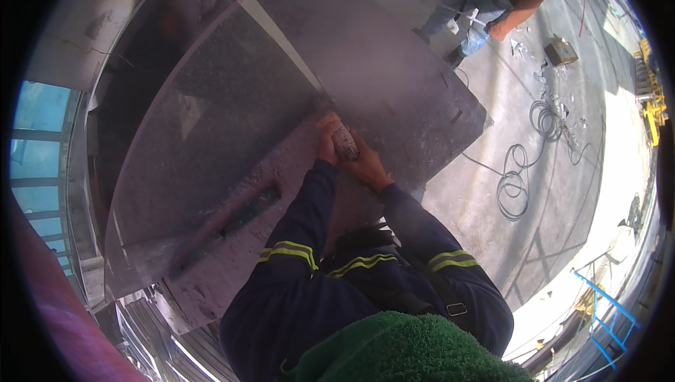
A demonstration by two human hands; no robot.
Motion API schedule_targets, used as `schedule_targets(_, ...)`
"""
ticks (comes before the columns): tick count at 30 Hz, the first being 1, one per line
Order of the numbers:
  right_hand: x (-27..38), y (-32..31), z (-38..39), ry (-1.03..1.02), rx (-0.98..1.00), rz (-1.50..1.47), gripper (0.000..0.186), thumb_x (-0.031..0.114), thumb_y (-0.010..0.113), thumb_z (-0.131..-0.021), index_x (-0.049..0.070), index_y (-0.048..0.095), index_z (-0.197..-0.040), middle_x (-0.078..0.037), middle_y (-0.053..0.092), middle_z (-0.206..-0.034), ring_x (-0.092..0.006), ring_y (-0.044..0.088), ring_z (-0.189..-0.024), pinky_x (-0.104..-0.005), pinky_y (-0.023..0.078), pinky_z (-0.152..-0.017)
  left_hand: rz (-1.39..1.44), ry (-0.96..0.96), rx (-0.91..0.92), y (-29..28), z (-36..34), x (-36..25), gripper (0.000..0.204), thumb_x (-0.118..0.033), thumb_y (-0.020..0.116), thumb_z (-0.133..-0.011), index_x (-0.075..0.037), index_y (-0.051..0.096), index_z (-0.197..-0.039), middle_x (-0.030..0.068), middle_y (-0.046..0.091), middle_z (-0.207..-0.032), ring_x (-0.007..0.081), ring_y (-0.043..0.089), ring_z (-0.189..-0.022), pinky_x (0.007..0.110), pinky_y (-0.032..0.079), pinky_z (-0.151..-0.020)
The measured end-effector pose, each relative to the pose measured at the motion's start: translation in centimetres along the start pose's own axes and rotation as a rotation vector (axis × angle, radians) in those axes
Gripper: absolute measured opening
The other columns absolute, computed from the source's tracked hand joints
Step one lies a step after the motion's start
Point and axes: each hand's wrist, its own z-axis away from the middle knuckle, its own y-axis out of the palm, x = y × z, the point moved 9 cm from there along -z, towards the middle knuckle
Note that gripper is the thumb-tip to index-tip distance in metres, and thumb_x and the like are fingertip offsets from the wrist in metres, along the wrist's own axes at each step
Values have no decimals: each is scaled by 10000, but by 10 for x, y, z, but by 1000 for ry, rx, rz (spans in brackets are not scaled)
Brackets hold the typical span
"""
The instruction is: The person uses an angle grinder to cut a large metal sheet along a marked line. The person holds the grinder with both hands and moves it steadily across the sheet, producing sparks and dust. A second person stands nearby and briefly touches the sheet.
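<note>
Both hands are gripping one thing: L hand [328,137] is closing round the front of a dusty power tool [344,144], prob. a grinder; R hand [367,165] is wrapping its rear. Fingers are curled shut on it, tho most tips are hidden. The two-handed hold is prob. for steadiness, w/ one hand guiding & the other bracing. Tool is sitting over the middle of a big dark panel [422,122], its head pointing up-view near the lower end of a pale strip [281,39]; can't tell if it's touching, b/c dust haze is blurring that spot. Navy sleeves [301,217] are reaching well out, prob. keeping the body off the work. Lower L, a long slot [249,210] is showing in the panel. Farther R, coiled cable [512,196] is lying on the floor [457,217], maybe for slack. Top R, a co-worker's hand [498,30] is hanging near sth white, too small to ID.
</note>
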Motion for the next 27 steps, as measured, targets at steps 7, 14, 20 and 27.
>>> schedule_targets(7, -3, 2, 1, -11, 0, -6, 1124, 324, 914, -784, 68, 381, -1740, -311, 677, -1500, -462, 640, -1424, -469, 517, -1166, -36, 129, -34, 6, 9, -6, 322, -261, 752, -1015, -117, 655, -1286, 73, 682, -1123, 255, 732, -1007, 420, 639, -873)
schedule_targets(14, -7, 4, -1, -5, -3, -27, 1140, 377, 921, -791, 70, 371, -1741, -314, 674, -1503, -462, 637, -1431, -464, 513, -1163, -92, 60, -45, 6, 11, -8, 355, -257, 763, -1014, -121, 661, -1327, 81, 680, -1190, 259, 727, -1051, 430, 635, -898)
schedule_targets(20, -10, 4, -1, -15, -1, -16, 1136, 426, 920, -815, 75, 366, -1743, -323, 667, -1506, -467, 632, -1435, -466, 514, -1161, -179, 139, -63, 6, 14, -11, 406, -274, 734, -1038, -113, 646, -1400, 89, 676, -1255, 250, 713, -1107, 423, 625, -942)
schedule_targets(27, -14, 6, 0, -7, 21, -22, 1155, 431, 930, -811, 98, 351, -1753, -327, 661, -1511, -477, 630, -1434, -479, 520, -1151, -202, 182, -33, 13, 16, -15, 483, -306, 712, -1057, -107, 616, -1486, 71, 666, -1266, 235, 701, -1129, 412, 612, -977)
